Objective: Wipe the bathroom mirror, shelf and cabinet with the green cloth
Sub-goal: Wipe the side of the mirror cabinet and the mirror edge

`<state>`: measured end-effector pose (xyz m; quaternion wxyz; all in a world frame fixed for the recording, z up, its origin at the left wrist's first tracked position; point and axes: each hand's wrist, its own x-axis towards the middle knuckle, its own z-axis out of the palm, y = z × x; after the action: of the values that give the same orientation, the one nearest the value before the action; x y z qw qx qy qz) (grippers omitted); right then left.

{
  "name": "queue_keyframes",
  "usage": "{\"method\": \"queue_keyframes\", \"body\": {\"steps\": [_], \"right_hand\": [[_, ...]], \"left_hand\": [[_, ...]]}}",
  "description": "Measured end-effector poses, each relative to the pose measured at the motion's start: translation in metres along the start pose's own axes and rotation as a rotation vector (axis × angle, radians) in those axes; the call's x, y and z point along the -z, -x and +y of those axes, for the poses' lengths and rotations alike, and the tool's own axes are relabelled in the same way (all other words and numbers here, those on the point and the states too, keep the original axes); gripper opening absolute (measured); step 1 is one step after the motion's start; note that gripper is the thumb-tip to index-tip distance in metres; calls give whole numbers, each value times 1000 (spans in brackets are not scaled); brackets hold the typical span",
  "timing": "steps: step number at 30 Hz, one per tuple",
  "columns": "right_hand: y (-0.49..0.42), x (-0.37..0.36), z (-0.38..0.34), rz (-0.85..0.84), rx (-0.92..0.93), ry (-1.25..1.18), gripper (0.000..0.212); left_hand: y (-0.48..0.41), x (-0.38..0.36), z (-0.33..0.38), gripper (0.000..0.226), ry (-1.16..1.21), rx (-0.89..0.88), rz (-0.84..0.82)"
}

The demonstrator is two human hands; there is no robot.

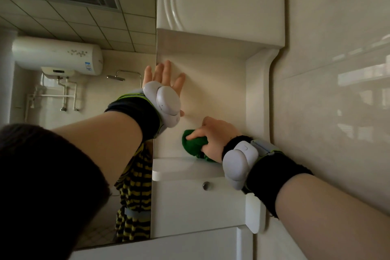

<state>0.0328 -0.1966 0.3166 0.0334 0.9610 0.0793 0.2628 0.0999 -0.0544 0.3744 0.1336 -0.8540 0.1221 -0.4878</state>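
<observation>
above shelf [179,170], on back panel [215,91]: right hand [215,135] clenched round bunched green cloth [194,143], for wiping pressure; left hand [163,78] splayed flat, empty, probably bracing.

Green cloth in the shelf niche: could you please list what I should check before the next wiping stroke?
1. Grip of right hand on green cloth: ok.
2. Contact of green cloth with back panel, just above shelf: ok.
3. Placing of left hand, flat on back panel, apart from green cloth: ok.
4. Whether shelf is wiped: cannot tell.
5. Whether mirror is wiped: cannot tell.
</observation>
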Motion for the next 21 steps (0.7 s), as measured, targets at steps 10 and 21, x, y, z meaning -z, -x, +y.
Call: {"method": "queue_keyframes", "body": {"steps": [10,21], "right_hand": [[7,-4,8,62,16,-72,44],[-37,53,36,828,-119,-330,48]], "left_hand": [[-1,-4,11,101,165,38,3],[-8,-28,11,99,163,26,95]]}}
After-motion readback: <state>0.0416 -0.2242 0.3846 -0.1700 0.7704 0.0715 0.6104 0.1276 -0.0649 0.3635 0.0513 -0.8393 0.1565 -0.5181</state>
